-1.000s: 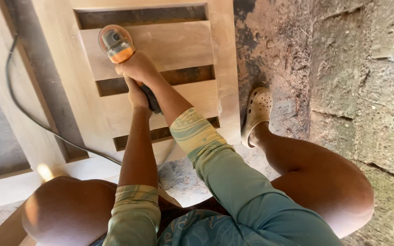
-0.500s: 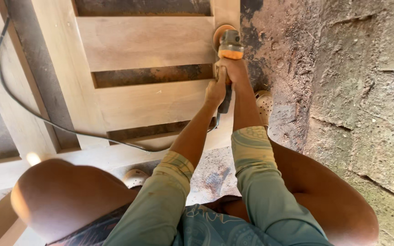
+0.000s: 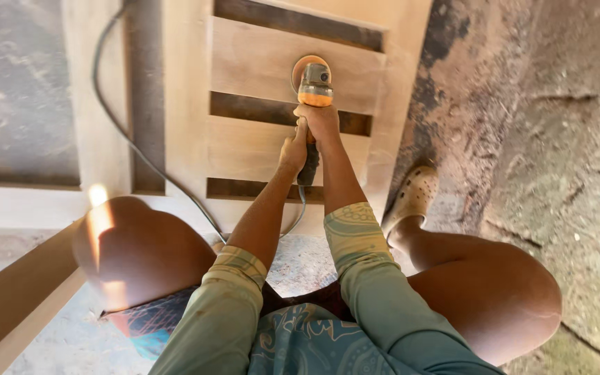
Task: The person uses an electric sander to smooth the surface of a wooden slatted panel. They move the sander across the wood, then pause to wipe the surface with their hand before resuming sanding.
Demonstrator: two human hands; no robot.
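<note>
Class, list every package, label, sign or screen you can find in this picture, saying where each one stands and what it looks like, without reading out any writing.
None: no package, label, sign or screen shows.
Nearest to one: the orange band on the grey sander, held by both hands on the slatted wooden panel; plain colour, no readable marking.

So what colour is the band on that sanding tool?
Orange: the band on the sander, just ahead of the right hand, shows clearly in the head view.
</note>
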